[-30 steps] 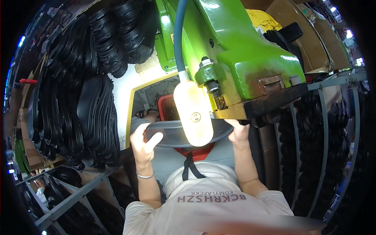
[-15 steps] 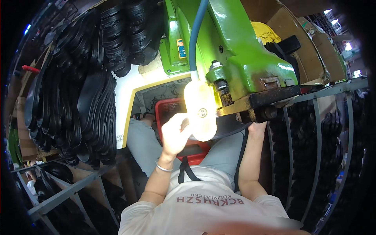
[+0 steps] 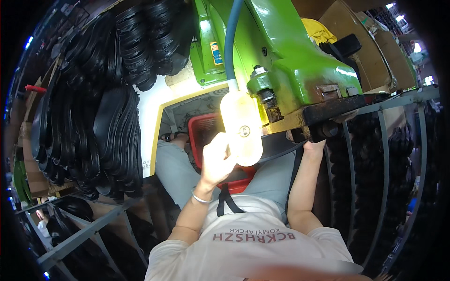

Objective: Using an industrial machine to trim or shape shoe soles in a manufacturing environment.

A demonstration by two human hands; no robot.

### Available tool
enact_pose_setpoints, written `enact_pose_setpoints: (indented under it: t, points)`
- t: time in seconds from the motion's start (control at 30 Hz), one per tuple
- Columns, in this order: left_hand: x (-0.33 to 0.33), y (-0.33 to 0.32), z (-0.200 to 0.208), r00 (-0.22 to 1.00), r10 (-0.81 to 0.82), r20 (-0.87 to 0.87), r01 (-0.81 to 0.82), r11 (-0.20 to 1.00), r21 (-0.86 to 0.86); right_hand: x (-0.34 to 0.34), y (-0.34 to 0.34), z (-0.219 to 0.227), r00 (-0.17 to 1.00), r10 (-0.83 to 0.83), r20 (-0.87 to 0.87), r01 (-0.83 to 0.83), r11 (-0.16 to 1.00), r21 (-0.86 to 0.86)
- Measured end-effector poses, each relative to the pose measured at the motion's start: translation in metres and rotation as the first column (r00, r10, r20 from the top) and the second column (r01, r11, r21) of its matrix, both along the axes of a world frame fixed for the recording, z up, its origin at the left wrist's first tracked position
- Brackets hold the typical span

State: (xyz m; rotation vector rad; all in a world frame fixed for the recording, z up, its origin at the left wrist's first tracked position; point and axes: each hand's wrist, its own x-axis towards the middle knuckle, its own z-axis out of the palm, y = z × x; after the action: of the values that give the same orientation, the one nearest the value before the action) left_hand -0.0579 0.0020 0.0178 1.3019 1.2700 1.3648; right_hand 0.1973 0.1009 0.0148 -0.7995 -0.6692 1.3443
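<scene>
A black shoe sole (image 3: 277, 147) spans the gap under the head of a green machine (image 3: 300, 70), above my lap. My left hand (image 3: 218, 159), a band on its wrist, has its fingers curled closed at the sole's left end. The bright lamp (image 3: 241, 129) covers the fingertips and part of the sole. At the sole's other end is my right hand (image 3: 314, 146), up against the underside of the machine's dark block (image 3: 333, 112). That block hides its fingers, so their grip does not show.
Stacks of black soles (image 3: 112, 131) crowd the white, yellow-edged table (image 3: 151, 136) on the left. A red plastic basket (image 3: 202, 136) stands below, between my legs. Metal rails (image 3: 382, 159) flank me on both sides. Behind the machine, an open cardboard box (image 3: 358, 61) holds yellow material.
My left hand has shifted slightly right, closer to the lamp. My right hand remains by the machine's block, a little farther right. The whole view has moved slightly.
</scene>
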Motion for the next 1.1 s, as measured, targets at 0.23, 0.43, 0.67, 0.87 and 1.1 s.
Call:
enact_pose_setpoints:
  t: [0.23, 0.43, 0.67, 0.87, 1.1]
  points:
    - [-0.017, 0.001, 0.001, 0.887, 0.064, 0.457, -0.067, 0.998, -0.011, -0.019, -0.018, -0.003, 1.000, 0.025, -0.004, -0.025, 0.997, -0.067]
    - [-0.057, -0.022, 0.001, 0.847, 0.183, 0.498, -0.079, 0.972, -0.222, -0.065, -0.052, 0.004, 0.998, 0.015, 0.068, -0.007, 0.992, -0.125]
    - [-0.090, -0.089, -0.050, 0.895, -0.024, 0.445, 0.195, 0.919, -0.343, -0.091, -0.053, 0.019, 0.937, 0.249, 0.245, -0.258, 0.966, 0.007]
    - [0.009, -0.036, -0.008, 0.986, -0.162, 0.035, 0.166, 0.966, -0.200, -0.092, -0.055, 0.007, 0.889, 0.201, 0.410, -0.249, 0.966, 0.066]
    - [0.061, 0.005, -0.029, 0.991, 0.129, -0.046, -0.125, 0.989, 0.082, -0.035, -0.155, -0.052, 0.636, 0.623, 0.455, -0.553, 0.780, -0.294]
